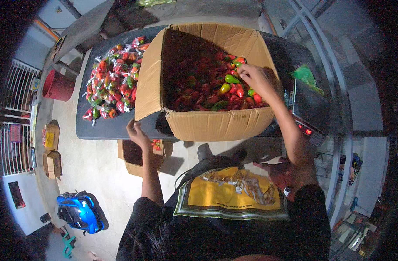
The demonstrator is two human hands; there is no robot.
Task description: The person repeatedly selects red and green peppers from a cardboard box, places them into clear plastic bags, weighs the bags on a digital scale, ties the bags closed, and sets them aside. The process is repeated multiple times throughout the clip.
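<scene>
A large open cardboard box [218, 125] stands on a dark table [120, 130], with many red, green and yellow peppers [233, 88] inside. My right hand [253, 75] reaches into the box at its right side, fingers bent at a red and green pepper [239, 61]; whether it grips the pepper is unclear. My left hand [136, 132] is at the table's front edge, near the lower corner of the box's left flap, fingers curled; whether they pinch anything cannot be told. Left of the box lies a pile of peppers in knotted clear plastic bags [112, 78].
A digital scale [308, 130] with lit red digits and a green plastic bag [306, 76] are at the table's right. Below the table sits another cardboard box [133, 166] with peppers. A red bucket [59, 85] and a blue toy car [79, 212] stand on the floor at left.
</scene>
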